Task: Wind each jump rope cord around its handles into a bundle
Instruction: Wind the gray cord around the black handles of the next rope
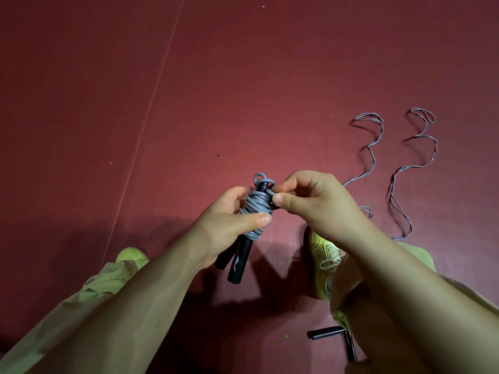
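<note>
A pair of black jump rope handles (239,259) sits side by side in my left hand (229,220), with grey cord (255,207) wound in many turns around their upper part. My thumb presses on the coil. A small loop of cord sticks up above the handle tops. My right hand (307,201) pinches the cord end at the top right of the bundle between thumb and fingers. Two more unwound cords lie on the floor to the right, one (371,155) nearer, one (413,168) farther right. Another pair of black handles (328,333) lies by my right leg.
The floor is a dark red mat (243,76) with a thin pale seam (151,103) running diagonally at the left. My yellow-green shoes (325,255) and khaki trouser legs fill the lower corners.
</note>
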